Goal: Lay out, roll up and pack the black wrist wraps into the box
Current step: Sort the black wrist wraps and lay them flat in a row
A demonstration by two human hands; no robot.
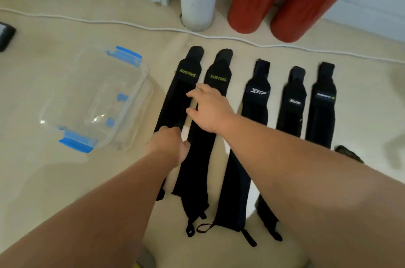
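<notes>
Layout done: five wrist wraps [256, 103] flat on floor [65, 180]. Clear box [143, 83] empty; rolling, packing all left. Your right hand [210, 108]: fingers spread over wraps. Your left hand [168, 144]: grip cannot tell.

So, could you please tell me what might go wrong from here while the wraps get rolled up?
The leftmost wrap and second wrap lie almost touching where the left hand and right hand work, so rolling one may drag the other askew. The thumb loops at the near ends lie loose and close together; they could snag. Loose rolls may spring open before reaching the box.
</notes>
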